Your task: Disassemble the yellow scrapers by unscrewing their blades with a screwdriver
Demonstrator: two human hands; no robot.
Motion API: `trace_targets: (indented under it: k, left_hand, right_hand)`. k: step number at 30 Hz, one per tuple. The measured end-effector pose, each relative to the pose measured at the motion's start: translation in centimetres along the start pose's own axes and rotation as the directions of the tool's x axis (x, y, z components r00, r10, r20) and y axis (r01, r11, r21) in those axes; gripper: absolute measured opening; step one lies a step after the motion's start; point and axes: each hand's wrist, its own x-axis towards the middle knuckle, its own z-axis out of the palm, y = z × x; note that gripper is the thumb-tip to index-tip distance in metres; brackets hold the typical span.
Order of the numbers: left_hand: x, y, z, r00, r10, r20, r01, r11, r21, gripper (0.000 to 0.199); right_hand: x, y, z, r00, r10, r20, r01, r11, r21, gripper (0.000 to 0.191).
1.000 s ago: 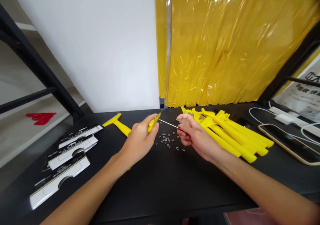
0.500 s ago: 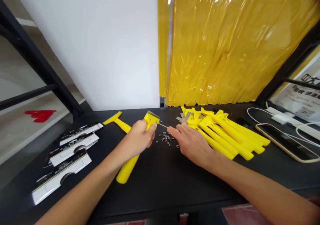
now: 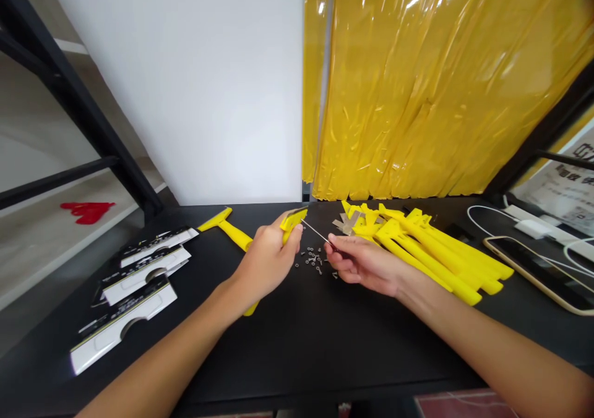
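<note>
My left hand [image 3: 268, 258] is wrapped round a yellow scraper [image 3: 293, 219], whose flat head points up and right above the black table [image 3: 352, 350]. Pinched in the fingers of my right hand [image 3: 359, 262] is a thin metal screwdriver [image 3: 316, 230]; its shaft reaches toward the scraper's head, and its handle is mostly hidden. Small screws and nuts [image 3: 314, 259] lie scattered between and below the hands. Another yellow scraper [image 3: 234, 235] rests on the table to the left of my left hand.
Yellow handles [image 3: 431, 251] and grey metal blades [image 3: 347, 222] are piled at the right. Farther right are a phone [image 3: 541, 272] and a white charger [image 3: 531, 228] with cables. Black-and-white cards [image 3: 127, 325] lie left. Behind stand a white panel [image 3: 199, 90] and yellow plastic sheeting [image 3: 440, 90].
My left hand has tilted the held scraper, so its head now shows more edge-on. My right hand has rolled palm-up, with the screwdriver's shaft more exposed. The whole view has shifted slightly.
</note>
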Motion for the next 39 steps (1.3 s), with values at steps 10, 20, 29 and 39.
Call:
trace_targets:
  k: [10,20,29,39]
  left_hand:
    - [0.3,0.5,-0.5,0.995,0.085,-0.055,-0.087,0.996,-0.035,0.036]
    - [0.5,-0.5,-0.4,0.989,0.117,-0.088,-0.113,0.992,0.052,0.029]
    - [0.7,-0.3,-0.4,0.999,-0.051,-0.008,0.051,0.999,-0.019,0.046]
    - [0.3,-0.6,0.4,0.989,-0.134,0.059,0.141,0.979,-0.148,0.032]
  right_hand:
    - [-0.9,-0.6,0.6,0.971,0.176,0.165,-0.210,0.953,0.220,0.018]
    - [-1.1,-0.4,0.8,0.997,-0.018,0.076,0.034,0.976,-0.216,0.030]
    - [-0.9,-0.3,0.2,0.696,-0.712,0.094,0.225,0.092,-0.970,0.026]
    - [-1.4,0.5,1.3,0.499,-0.864,0.071,0.332,0.115,-0.936,0.015]
